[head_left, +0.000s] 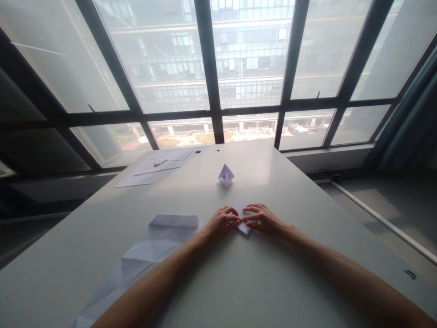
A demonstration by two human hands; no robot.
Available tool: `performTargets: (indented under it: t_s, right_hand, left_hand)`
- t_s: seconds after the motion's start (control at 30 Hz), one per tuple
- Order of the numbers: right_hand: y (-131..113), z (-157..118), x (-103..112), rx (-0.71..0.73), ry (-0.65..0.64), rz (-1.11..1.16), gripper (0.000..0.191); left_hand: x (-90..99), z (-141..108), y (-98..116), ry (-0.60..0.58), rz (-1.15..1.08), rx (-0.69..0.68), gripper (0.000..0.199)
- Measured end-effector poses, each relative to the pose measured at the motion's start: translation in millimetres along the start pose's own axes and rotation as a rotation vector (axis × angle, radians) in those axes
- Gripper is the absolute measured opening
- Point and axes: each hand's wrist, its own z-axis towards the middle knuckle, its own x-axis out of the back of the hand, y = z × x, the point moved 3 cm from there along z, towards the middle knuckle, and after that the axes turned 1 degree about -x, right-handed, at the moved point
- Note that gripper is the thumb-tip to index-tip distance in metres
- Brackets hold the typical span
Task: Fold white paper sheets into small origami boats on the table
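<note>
A small piece of folded white paper (244,228) lies on the white table between my hands. My left hand (221,223) grips its left side, thumb and fingers bent together at the edge. From the other side my right hand (265,220) holds the paper too, its thumb and forefinger at the fold and its other fingers curved over the top. The fingers partly cover the paper, so its full shape is hidden. Just beyond the hands stands a folded paper boat (226,176), pointed at the top and touched by neither hand.
A large creased sheet of paper (136,266) lies to the left, partly under my left forearm. Flat white sheets (139,177) with a pen (160,162) on them rest at the table's far left. Windows (252,54) rise behind the table (293,282); a dark curtain (409,109) hangs at right.
</note>
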Motion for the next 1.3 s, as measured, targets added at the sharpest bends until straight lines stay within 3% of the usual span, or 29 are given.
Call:
performTargets:
  t_s: [0.53, 0.83, 1.07, 1.3]
  right_hand:
    - [1.5, 1.6, -1.8, -0.032, 0.01, 0.028, 0.026]
    - [-5.1, 1.4, 5.4, -0.028, -0.032, 0.038, 0.054]
    - [-7.0, 2.6, 7.3, -0.017, -0.029, 0.042, 0.051]
    - [-7.0, 2.5, 6.5, -0.018, -0.033, 0.041, 0.059]
  left_hand:
    - [-0.6, -0.6, -1.7, -0.046, 0.008, 0.03, 0.015]
    - [2.0, -1.1, 2.0, -0.06, 0.006, 0.034, 0.027]
    - [3.4, -1.4, 2.5, -0.074, 0.016, 0.032, 0.022]
    - [5.0, 0.0, 5.7, -0.085, 0.011, 0.044, 0.03]
